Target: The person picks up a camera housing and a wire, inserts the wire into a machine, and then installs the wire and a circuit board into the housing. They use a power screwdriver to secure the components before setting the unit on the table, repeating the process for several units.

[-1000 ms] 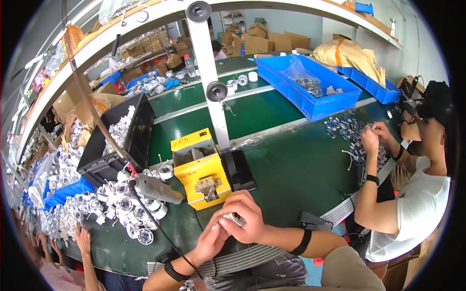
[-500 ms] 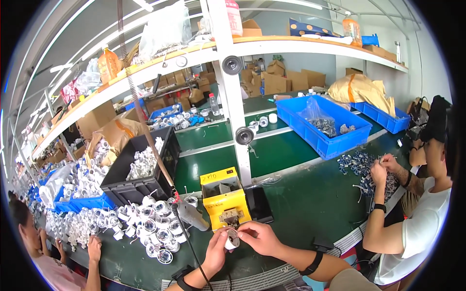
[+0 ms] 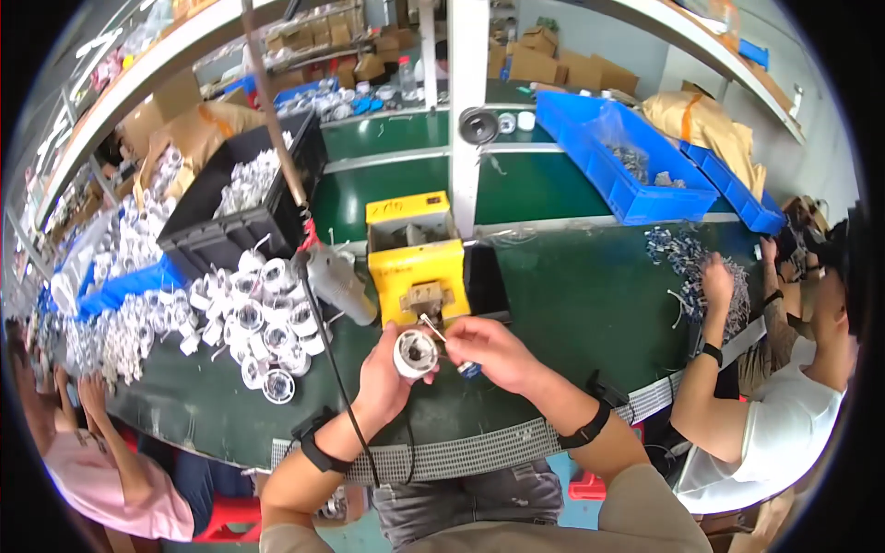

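Observation:
My left hand (image 3: 386, 376) is closed round a white ring-shaped plastic housing (image 3: 402, 358), its open end turned up toward me. Just right of it, my right hand (image 3: 493, 354) pinches a small blue part with a white wire lead (image 3: 470, 370), like a little circuit board. The lead's pale tip points at the yellow machine. That yellow box-like machine (image 3: 417, 267), with a metal fixture on its front, stands directly beyond both hands. A grey electric screwdriver (image 3: 339, 284) hangs on a cord left of the machine.
White round housings (image 3: 267, 323) are heaped at left, before a black crate (image 3: 212, 241). A dark flat panel (image 3: 486, 281) adjoins the machine. Blue parts with wires (image 3: 691, 267) lie at right, below a blue bin (image 3: 627, 189). Co-workers sit on both sides. A black cable crosses my left forearm.
The view has tilted down. The housing has turned so its open end shows, and my right hand has come off its rim and now holds the small blue part with its lead.

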Action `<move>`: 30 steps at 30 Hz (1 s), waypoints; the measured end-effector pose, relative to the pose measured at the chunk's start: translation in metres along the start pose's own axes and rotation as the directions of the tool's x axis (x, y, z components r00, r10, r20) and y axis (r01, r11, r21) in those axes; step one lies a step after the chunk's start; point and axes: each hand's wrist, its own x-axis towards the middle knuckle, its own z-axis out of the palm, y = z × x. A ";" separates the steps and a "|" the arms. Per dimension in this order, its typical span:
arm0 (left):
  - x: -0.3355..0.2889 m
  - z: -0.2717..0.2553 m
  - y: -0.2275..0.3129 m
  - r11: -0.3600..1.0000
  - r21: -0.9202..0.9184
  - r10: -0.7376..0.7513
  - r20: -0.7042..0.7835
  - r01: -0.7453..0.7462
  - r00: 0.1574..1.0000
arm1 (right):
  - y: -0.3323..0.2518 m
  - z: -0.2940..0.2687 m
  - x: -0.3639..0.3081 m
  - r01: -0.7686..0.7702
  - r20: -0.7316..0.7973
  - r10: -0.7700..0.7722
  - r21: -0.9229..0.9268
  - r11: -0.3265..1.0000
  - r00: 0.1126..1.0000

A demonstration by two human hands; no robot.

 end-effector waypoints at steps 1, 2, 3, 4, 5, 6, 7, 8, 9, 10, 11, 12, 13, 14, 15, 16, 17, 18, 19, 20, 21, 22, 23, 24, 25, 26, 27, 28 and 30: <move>0.000 0.002 0.002 1.000 -0.015 -0.017 -0.011 0.017 1.000 | -0.001 0.002 -0.001 -0.027 -0.012 0.027 -0.071 0.997 1.000; 0.000 0.000 0.001 1.000 -0.022 -0.015 -0.027 0.014 1.000 | -0.001 0.004 0.000 -0.050 -0.024 0.047 -0.144 0.988 0.999; 0.000 0.000 -0.001 0.999 -0.027 -0.019 -0.032 0.018 0.999 | 0.003 0.004 -0.001 -0.061 -0.022 0.059 -0.142 0.988 0.998; -0.002 -0.001 -0.002 0.999 -0.030 -0.022 -0.034 0.021 0.999 | 0.007 0.005 -0.002 -0.046 -0.051 0.038 -0.153 0.987 0.998; -0.002 -0.004 -0.003 0.999 -0.052 -0.018 -0.005 0.017 1.000 | 0.009 0.005 -0.002 -0.028 -0.079 0.015 -0.167 0.986 0.997; -0.004 -0.005 -0.004 0.998 -0.054 -0.020 -0.006 0.020 1.000 | 0.012 0.003 -0.004 -0.031 -0.081 0.018 -0.167 0.986 0.997; -0.005 -0.005 -0.005 0.999 -0.049 0.002 -0.001 -0.002 1.000 | 0.015 0.000 -0.005 -0.011 -0.065 -0.007 -0.266 0.964 0.998; -0.006 -0.004 -0.005 0.999 -0.043 0.025 0.005 -0.025 1.000 | 0.016 -0.001 -0.005 0.012 -0.047 -0.031 -0.363 0.932 0.998; -0.007 -0.004 -0.006 0.999 -0.043 0.024 0.006 -0.024 1.000 | 0.016 0.000 -0.007 0.011 -0.049 -0.031 -0.364 0.931 0.998; -0.007 -0.003 -0.007 0.999 -0.036 0.022 0.012 -0.021 1.000 | 0.016 0.001 -0.008 0.057 -0.044 -0.084 -0.430 0.901 0.996; -0.006 -0.002 -0.006 0.999 -0.028 0.020 0.019 -0.019 1.000 | 0.015 0.003 -0.008 0.102 -0.034 -0.137 -0.494 0.863 0.990; -0.007 -0.001 -0.006 1.000 -0.026 0.017 0.017 -0.017 1.000 | 0.014 0.005 -0.008 0.101 -0.036 -0.136 -0.492 0.865 0.990; -0.008 0.001 -0.005 0.999 -0.030 0.025 0.014 -0.025 1.000 | 0.012 0.008 -0.007 0.048 -0.078 -0.093 -0.450 0.892 0.993; -0.009 0.002 -0.004 0.999 -0.032 0.035 0.010 -0.034 0.999 | 0.011 0.010 -0.005 -0.003 -0.116 -0.048 -0.405 0.914 0.992; -0.010 0.003 -0.003 0.999 -0.027 0.046 0.004 -0.046 0.999 | 0.013 0.010 -0.003 0.007 -0.103 -0.053 -0.404 0.915 0.993; -0.011 0.003 -0.002 0.998 -0.056 0.034 0.062 -0.030 0.997 | 0.019 0.009 -0.001 0.054 -0.143 -0.127 -0.431 0.901 0.981; -0.013 0.003 -0.002 0.996 -0.083 0.025 0.119 -0.016 0.993 | 0.022 0.010 0.000 0.101 -0.178 -0.202 -0.457 0.884 0.963; -0.011 0.000 -0.005 0.994 -0.106 0.025 0.138 -0.010 0.990 | 0.018 0.012 -0.001 0.111 -0.192 -0.257 -0.555 0.824 0.947; -0.008 0.001 -0.009 0.991 -0.137 0.027 0.153 -0.005 0.988 | 0.021 0.009 -0.002 0.226 -0.168 -0.431 -0.655 0.721 0.887; -0.005 -0.003 -0.012 0.986 -0.168 0.033 0.148 -0.008 0.988 | 0.014 0.009 -0.003 0.230 -0.149 -0.456 -0.703 0.673 0.878; -0.006 -0.003 -0.014 0.984 -0.175 0.055 0.143 -0.029 0.988 | 0.009 0.008 -0.006 0.219 -0.161 -0.462 -0.717 0.662 0.872; -0.004 0.000 -0.017 0.982 -0.187 0.068 0.157 -0.038 0.985 | 0.002 0.006 -0.011 0.312 -0.109 -0.560 -0.736 0.601 0.821; -0.009 0.001 -0.011 0.979 -0.204 0.047 0.125 -0.021 0.991 | -0.013 0.012 -0.014 0.364 0.009 -0.608 -0.808 0.464 0.794; -0.012 0.001 -0.009 0.976 -0.215 0.062 0.123 -0.034 0.990 | -0.021 0.015 -0.017 0.354 0.065 -0.592 -0.852 0.386 0.803; -0.013 0.002 -0.011 0.973 -0.224 0.087 0.139 -0.054 0.986 | -0.021 0.009 -0.017 0.403 0.124 -0.610 -0.847 0.346 0.783; -0.014 0.001 -0.012 0.970 -0.234 0.109 0.156 -0.070 0.982 | -0.019 0.007 -0.017 0.449 0.178 -0.624 -0.839 0.307 0.760; -0.015 0.001 -0.011 0.972 -0.223 0.114 0.157 -0.077 0.981 | -0.018 0.008 -0.019 0.455 0.183 -0.625 -0.835 0.308 0.759; -0.015 -0.001 -0.012 0.972 -0.222 0.115 0.152 -0.079 0.982 | -0.018 0.010 -0.023 0.316 0.008 -0.488 -0.771 0.553 0.873; -0.012 -0.002 -0.017 0.968 -0.216 0.163 0.164 -0.125 0.973 | -0.015 0.011 -0.027 0.121 -0.157 -0.289 -0.652 0.748 0.944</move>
